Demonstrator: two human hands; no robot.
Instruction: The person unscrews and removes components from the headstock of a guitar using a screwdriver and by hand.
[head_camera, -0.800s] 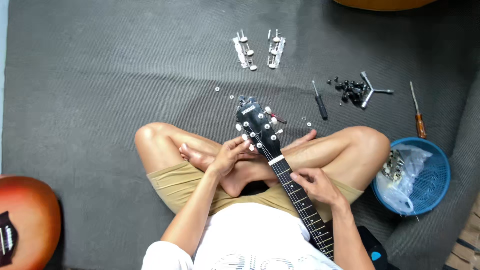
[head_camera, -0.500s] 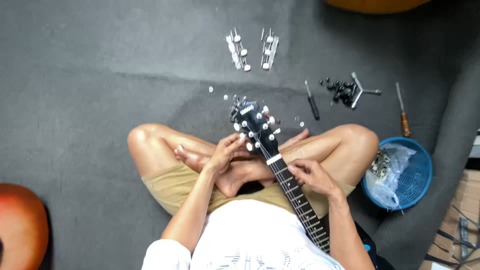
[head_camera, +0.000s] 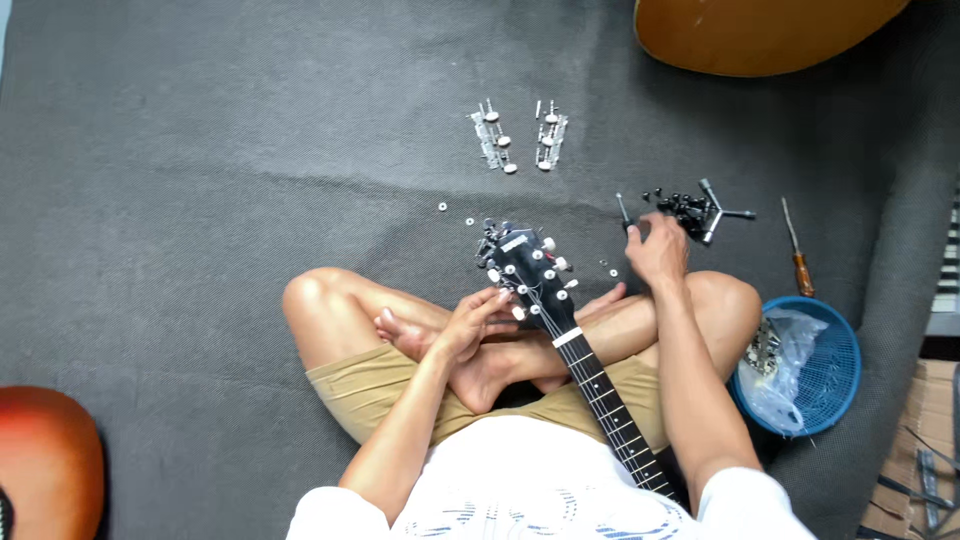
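Dark grey carpeted floor (head_camera: 200, 150) fills the frame; I am looking straight down at crossed legs in tan shorts. The black guitar headstock (head_camera: 525, 265) sits at frame centre, neck running down toward lower right across the lap.

Left hand (head_camera: 470, 325): fingers curled against the lower left edge of the headstock, fingertips touching the white tuner knobs there. Grip reads as a light steadying hold on the headstock, not a full clench.

Right hand (head_camera: 658, 250): stretched out to the right of centre, over the floor just beside the pile of black tuning pegs (head_camera: 685, 208). Fingers are bunched downward; I cannot tell whether they have closed on a part or are merely touching the floor. A small dark screwdriver (head_camera: 622, 210) lies just left of this hand.

Loose parts: two chrome tuner strips (head_camera: 520, 135) lie side by side at upper centre, well apart from the headstock. Small washers (head_camera: 455, 213) are scattered near the headstock tip. An orange-handled screwdriver (head_camera: 797, 255) lies at right, above a blue basket (head_camera: 835, 370) holding a plastic bag.

Progress, my judgement: the chrome strips appear already off; the headstock carries white-knobbed tuners, so removal or refitting looks partly done. The black pegs remain loose on the floor.
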